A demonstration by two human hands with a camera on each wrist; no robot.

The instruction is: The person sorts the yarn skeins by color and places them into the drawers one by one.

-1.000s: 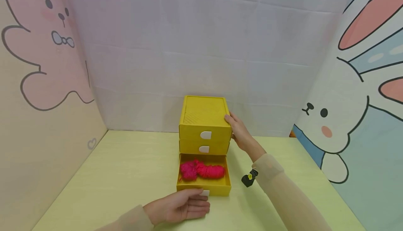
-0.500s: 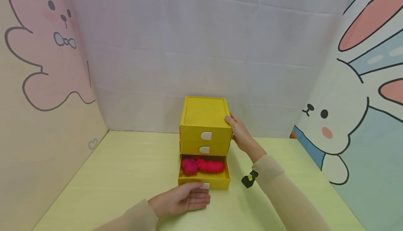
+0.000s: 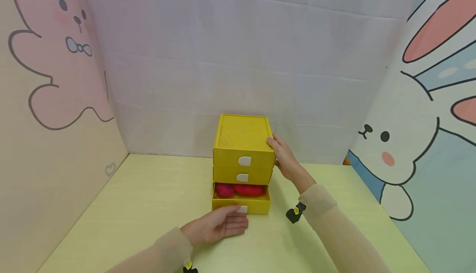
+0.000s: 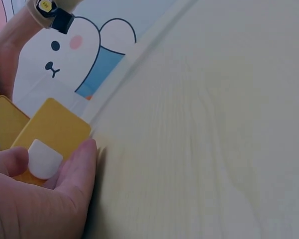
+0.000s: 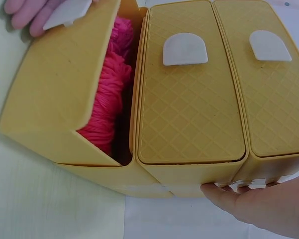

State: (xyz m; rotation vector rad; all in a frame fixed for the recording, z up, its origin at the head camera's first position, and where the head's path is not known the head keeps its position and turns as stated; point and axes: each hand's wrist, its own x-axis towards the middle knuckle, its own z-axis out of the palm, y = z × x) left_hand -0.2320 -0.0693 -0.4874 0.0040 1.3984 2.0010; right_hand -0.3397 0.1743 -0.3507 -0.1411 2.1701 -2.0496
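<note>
A small yellow drawer cabinet stands against the back wall, with white tabs on its drawers. Its bottom drawer is partly out, and pink yarn shows inside; the front panel hides the yarn's lower part. My left hand lies at that drawer's front, palm inward. Its fingers are straight, and the thumb is by the white tab. My right hand holds the cabinet's right side, thumb at the top edge. Several of its fingertips are hidden; the right wrist view shows the hand against the side wall.
A pale wood-grain table carries the cabinet. Behind it hangs a white cloth wall. Side walls bear a pink cartoon animal and a white rabbit. A black wrist device hangs by the right sleeve.
The bottom drawer has slid back into the cabinet, and less yarn shows. My left hand has moved forward with the drawer front. My right hand stays on the cabinet's side.
</note>
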